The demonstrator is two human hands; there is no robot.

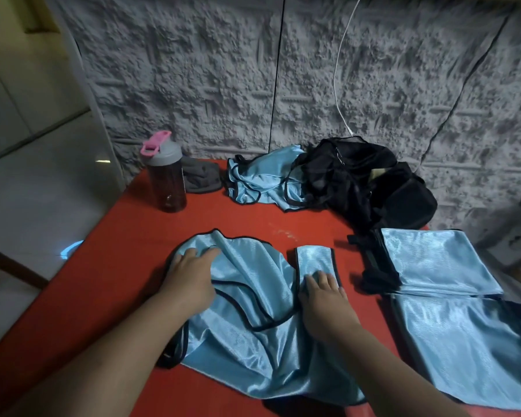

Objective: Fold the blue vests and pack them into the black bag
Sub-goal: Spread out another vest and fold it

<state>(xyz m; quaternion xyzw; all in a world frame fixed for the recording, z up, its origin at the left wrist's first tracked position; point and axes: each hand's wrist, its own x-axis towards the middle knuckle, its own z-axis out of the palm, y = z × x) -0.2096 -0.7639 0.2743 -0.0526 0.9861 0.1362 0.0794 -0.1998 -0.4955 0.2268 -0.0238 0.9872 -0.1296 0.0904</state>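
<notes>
Red table, four blue vests, one black bag, two hands flat

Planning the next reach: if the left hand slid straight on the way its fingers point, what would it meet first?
The left hand points up-table; past the vest's trimmed edge lies bare red table, then probably the crumpled blue vest by the black bag.

— What stands behind the table?
— A grey, rough-textured wall, panelled, with dark seams running down it. A white cable hangs against it on the right.
— And the table?
— A red tabletop, filling the near and middle ground.
— To the left?
— A pale, glossy tiled floor catching a small light reflection, with cream cabinet fronts at far left. The light is dim.
</notes>
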